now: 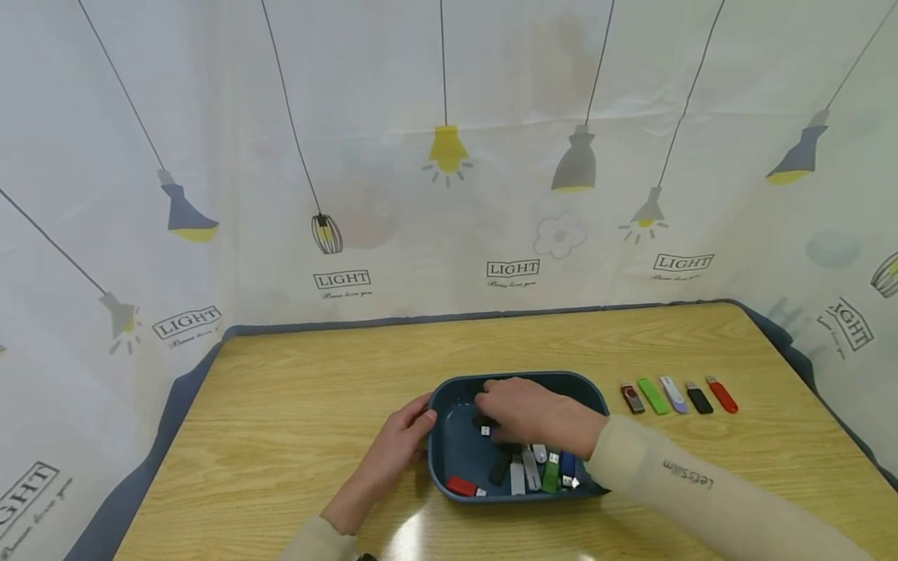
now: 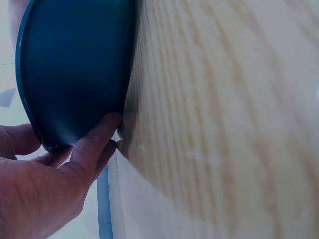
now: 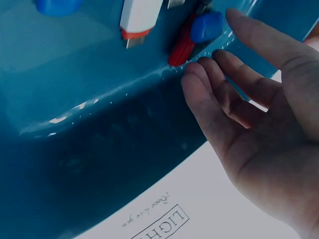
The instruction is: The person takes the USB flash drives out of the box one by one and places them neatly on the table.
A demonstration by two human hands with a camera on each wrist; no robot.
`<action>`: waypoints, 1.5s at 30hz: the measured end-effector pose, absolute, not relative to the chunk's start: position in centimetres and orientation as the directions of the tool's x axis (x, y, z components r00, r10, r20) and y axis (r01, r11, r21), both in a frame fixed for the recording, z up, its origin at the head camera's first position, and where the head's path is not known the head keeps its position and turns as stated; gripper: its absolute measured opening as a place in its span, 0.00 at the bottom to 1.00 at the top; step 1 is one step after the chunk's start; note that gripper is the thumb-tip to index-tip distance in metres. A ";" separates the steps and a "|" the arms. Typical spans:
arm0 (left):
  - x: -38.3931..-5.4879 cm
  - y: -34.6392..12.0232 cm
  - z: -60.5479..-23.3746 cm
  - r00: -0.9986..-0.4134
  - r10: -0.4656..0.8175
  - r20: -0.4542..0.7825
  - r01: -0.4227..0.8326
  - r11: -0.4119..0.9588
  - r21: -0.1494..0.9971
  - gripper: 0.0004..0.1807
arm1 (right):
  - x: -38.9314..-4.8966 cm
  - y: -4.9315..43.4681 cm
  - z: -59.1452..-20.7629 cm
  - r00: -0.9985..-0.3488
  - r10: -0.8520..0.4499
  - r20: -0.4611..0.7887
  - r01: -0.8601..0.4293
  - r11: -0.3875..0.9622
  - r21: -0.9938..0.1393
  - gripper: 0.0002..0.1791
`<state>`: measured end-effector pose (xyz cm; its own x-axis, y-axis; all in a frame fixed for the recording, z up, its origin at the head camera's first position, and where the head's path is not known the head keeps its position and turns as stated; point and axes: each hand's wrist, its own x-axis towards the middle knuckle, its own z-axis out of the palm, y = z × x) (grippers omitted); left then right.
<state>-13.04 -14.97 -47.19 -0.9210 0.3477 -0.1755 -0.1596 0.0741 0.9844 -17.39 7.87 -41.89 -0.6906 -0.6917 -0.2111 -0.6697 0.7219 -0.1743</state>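
Observation:
A dark blue plastic tub point(image 1: 519, 499) stands on the table with several USB sticks inside. My left hand point(image 1: 394, 446) grips its left end, thumb at the rim and fingers against the outer wall point(image 2: 75, 74). Inside the tub, near the far wall, is my right hand point(image 1: 526, 409). In the right wrist view its fingers are spread and slightly bent, fingertips close to a red USB stick point(image 3: 182, 46) and a blue one point(image 3: 207, 27). A white USB stick point(image 3: 141, 16) lies beside them. Near the front wall are a red stick point(image 1: 461, 486) and a green one point(image 1: 551, 472).
Right of the tub, several USB sticks lie in a row on the wooden table point(image 1: 316, 389): a dark red swivel one point(image 1: 632, 399), a green one point(image 1: 653, 396), a white-and-purple one point(image 1: 673, 395), a black one point(image 1: 699, 398) and a red one point(image 1: 722, 395). A lamp-printed curtain point(image 1: 393, 171) surrounds the table.

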 end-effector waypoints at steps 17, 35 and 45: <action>-13.0 -15.0 -47.1 -0.916 0.358 -0.180 -0.161 0.082 0.984 0.28 | -17.0 6.9 -42.4 -0.656 -0.716 -0.239 -0.711 0.693 -0.125 0.10; -12.9 -14.6 -46.8 -0.920 0.345 -0.185 -0.173 0.064 0.983 0.29 | -16.9 5.7 -42.5 -0.618 -0.737 -0.275 -0.741 0.663 -0.111 0.06; -12.8 -14.8 -47.0 -0.925 0.331 -0.187 -0.172 0.073 0.982 0.29 | -16.4 6.6 -40.1 -0.650 -0.735 -0.193 -0.731 0.674 -0.105 0.08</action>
<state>-12.79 -14.78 -46.98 -0.9249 0.3312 -0.1869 -0.1724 0.0728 0.9823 -16.35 6.58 -40.08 -0.6502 -0.7348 -0.1930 -0.7309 0.6743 -0.1050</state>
